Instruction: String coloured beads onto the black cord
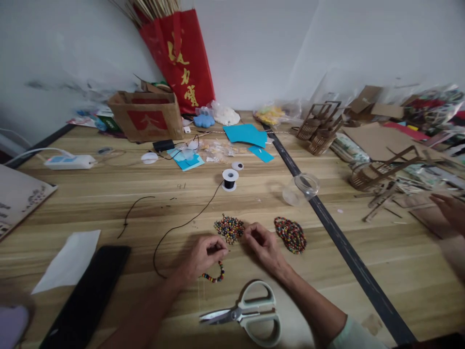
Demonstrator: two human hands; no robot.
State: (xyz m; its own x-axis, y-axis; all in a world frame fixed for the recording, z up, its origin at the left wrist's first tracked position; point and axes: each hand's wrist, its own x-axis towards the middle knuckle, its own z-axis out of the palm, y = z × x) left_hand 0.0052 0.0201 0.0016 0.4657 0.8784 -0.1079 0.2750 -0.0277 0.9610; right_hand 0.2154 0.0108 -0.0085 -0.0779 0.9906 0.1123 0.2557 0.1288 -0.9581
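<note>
My left hand [205, 254] is closed in a pinch on the end of a thin cord, and a short string of coloured beads [218, 277] hangs below its fingers onto the table. My right hand [264, 246] has thumb and forefinger together at the right edge of a pile of loose beads [229, 229]; whether a bead sits between them is too small to tell. Right of that hand lies a coiled strand of beads [290, 235]. A spool of black cord [230, 181] stands behind the pile, its cord curving round towards my left forearm.
Scissors [241, 314] lie in front of my hands. A black phone-like slab [87, 295] and white paper [67, 261] are at left. A clear round container [301, 189] stands right of the spool. Another person's hand [450, 213] shows at the right edge, near small woven baskets [366, 175].
</note>
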